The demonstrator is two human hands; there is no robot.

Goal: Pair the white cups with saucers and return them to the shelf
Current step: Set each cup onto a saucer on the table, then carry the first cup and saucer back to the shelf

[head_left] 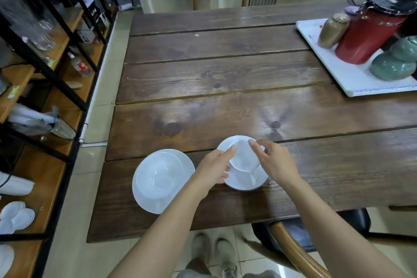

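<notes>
Both my forearms reach in from the near edge; my left hand (211, 170) and right hand (278, 162) meet over a white cup (243, 157), fingers curled narrowly around its rim from either side. That cup sits on a dark-rimmed saucer (242, 181) near the front of the wooden table (225, 79). Just beside it, to the left, a second white cup (159, 174) rests on its own saucer (144, 198). Far right, well apart, a white tray (352, 79) carries a red flask (372, 31) and jars. Beyond the table's left side stands the shelf (52, 56)
</notes>
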